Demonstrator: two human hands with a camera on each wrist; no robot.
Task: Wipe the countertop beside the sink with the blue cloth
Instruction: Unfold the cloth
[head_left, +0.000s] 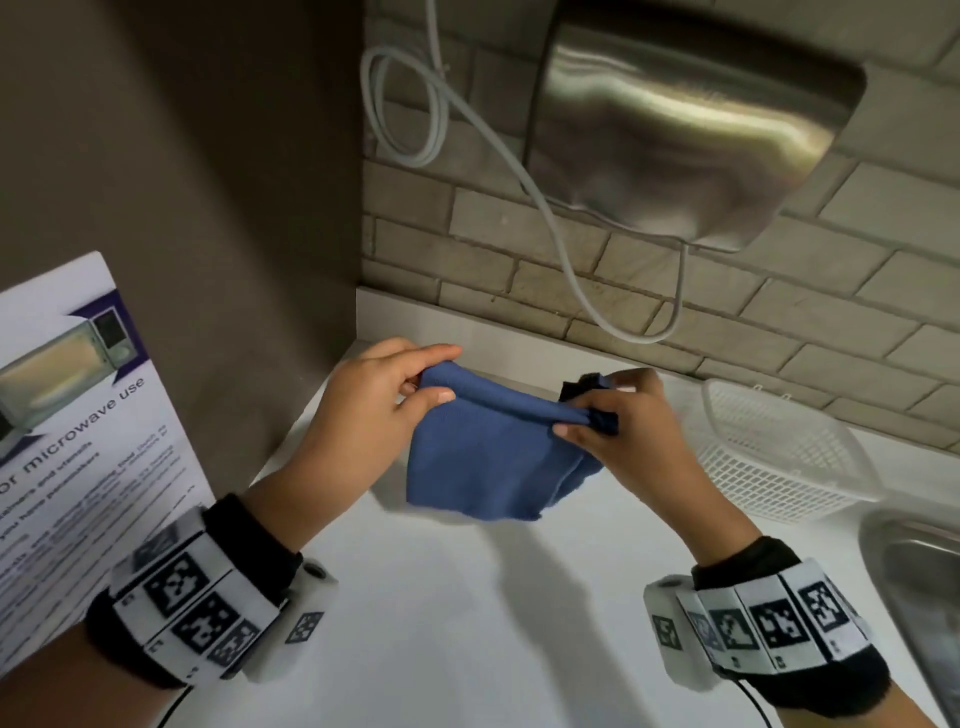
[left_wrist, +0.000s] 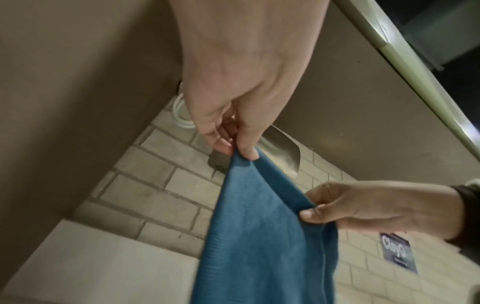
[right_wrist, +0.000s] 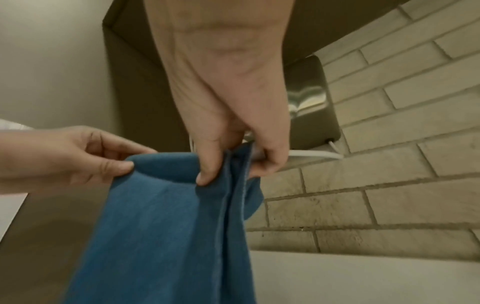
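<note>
The blue cloth (head_left: 488, 457) hangs stretched between both hands above the white countertop (head_left: 467, 623). My left hand (head_left: 431, 376) pinches its upper left corner between thumb and fingers. My right hand (head_left: 587, 410) pinches the bunched upper right corner. In the left wrist view the cloth (left_wrist: 262, 236) drops from the left hand (left_wrist: 239, 150), with the right hand (left_wrist: 311, 209) gripping its edge. In the right wrist view the cloth (right_wrist: 166, 236) hangs folded from the right hand (right_wrist: 226, 166), and the left hand (right_wrist: 132, 158) holds the other corner.
A white plastic basket (head_left: 779, 452) lies on the counter at the right, beside the steel sink (head_left: 919, 587). A steel hand dryer (head_left: 685, 124) with a white cable (head_left: 519, 171) hangs on the brick wall. A microwave-use poster (head_left: 78, 441) stands at left against a brown panel.
</note>
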